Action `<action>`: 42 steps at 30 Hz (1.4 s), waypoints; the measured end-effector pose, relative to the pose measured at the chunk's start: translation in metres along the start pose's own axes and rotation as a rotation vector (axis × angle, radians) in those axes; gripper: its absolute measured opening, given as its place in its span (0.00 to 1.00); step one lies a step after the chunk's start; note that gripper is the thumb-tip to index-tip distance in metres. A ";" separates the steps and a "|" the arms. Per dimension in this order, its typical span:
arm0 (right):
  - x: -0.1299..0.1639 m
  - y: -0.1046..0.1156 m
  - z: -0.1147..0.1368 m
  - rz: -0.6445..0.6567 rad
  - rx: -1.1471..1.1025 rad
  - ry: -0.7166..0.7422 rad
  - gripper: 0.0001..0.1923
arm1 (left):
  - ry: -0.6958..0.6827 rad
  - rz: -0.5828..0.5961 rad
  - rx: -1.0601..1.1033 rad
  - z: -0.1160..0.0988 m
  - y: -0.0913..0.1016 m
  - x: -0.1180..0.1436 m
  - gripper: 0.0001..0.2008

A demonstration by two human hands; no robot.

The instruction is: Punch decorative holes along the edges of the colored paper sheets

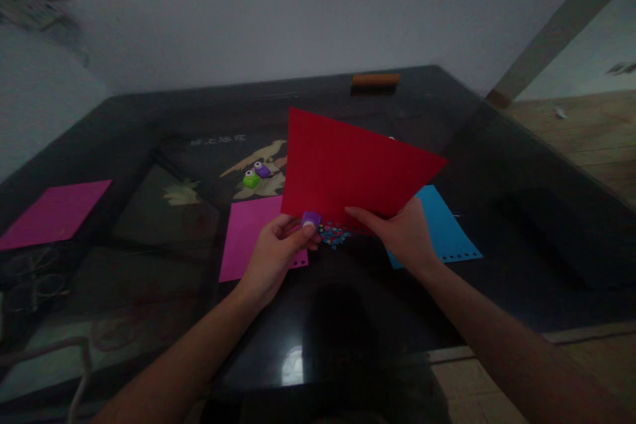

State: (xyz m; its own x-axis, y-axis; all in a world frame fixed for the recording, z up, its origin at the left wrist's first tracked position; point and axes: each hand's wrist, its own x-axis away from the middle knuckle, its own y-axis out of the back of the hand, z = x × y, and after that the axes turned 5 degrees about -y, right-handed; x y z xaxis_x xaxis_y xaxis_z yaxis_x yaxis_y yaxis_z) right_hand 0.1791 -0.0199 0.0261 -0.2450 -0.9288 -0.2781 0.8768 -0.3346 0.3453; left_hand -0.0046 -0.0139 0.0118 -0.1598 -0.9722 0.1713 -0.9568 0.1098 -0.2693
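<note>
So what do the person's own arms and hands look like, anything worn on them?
Both forearms are bare right to the bottom edge of the picture; no sleeves show. The left hand and right hand wear no gloves, and no watch, bracelet or ring is visible in this dim light. Each has slender fingers.

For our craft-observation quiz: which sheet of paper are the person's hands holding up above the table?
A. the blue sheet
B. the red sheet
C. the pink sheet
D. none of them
B: the right hand grips the red sheet at its lower edge while the left hand pinches a small purple punch onto it; the blue sheet lies flat on the table.
</note>
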 end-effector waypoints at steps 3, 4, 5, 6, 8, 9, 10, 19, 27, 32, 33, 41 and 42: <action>0.000 0.000 0.001 0.000 0.003 0.005 0.14 | -0.013 -0.026 -0.027 0.000 0.001 0.000 0.17; 0.000 0.000 0.001 -0.004 0.003 0.007 0.14 | -0.020 -0.030 -0.037 0.000 0.001 0.000 0.17; 0.000 0.000 0.001 -0.005 0.004 0.007 0.14 | -0.024 -0.028 -0.044 0.000 0.001 0.000 0.16; 0.001 0.000 0.002 -0.007 0.005 0.005 0.14 | -0.028 -0.023 -0.050 0.000 0.002 -0.001 0.16; 0.001 0.000 0.001 -0.005 0.008 -0.001 0.15 | -0.033 -0.006 -0.055 0.001 0.002 -0.001 0.15; 0.001 0.000 0.001 -0.002 0.011 -0.003 0.15 | -0.034 0.000 -0.055 0.001 0.002 -0.001 0.15; 0.001 0.000 0.001 0.002 0.014 -0.006 0.15 | -0.033 0.005 -0.055 0.001 0.003 -0.001 0.16; 0.001 0.000 0.001 0.010 0.005 -0.017 0.17 | -0.040 0.019 -0.042 0.002 0.004 -0.001 0.15; 0.002 0.000 0.001 0.016 -0.004 -0.027 0.18 | -0.043 0.009 -0.056 0.000 0.002 0.001 0.16; 0.001 0.001 0.001 0.007 0.005 -0.025 0.18 | -0.043 0.017 -0.064 0.000 0.003 0.001 0.15; 0.001 0.001 0.001 0.009 0.007 -0.022 0.18 | -0.045 0.016 -0.067 0.000 0.003 0.001 0.15; 0.002 0.000 0.001 -0.003 0.011 -0.012 0.17 | -0.041 -0.006 -0.085 -0.002 0.002 0.001 0.16; 0.002 0.000 0.001 -0.003 0.007 -0.011 0.17 | -0.043 -0.005 -0.082 -0.002 0.002 0.001 0.16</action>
State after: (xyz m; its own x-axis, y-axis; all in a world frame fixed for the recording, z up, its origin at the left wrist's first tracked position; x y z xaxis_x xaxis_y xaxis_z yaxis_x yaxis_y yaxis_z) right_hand 0.1783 -0.0219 0.0270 -0.2521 -0.9294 -0.2697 0.8732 -0.3386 0.3507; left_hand -0.0072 -0.0143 0.0132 -0.1465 -0.9805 0.1309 -0.9745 0.1204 -0.1894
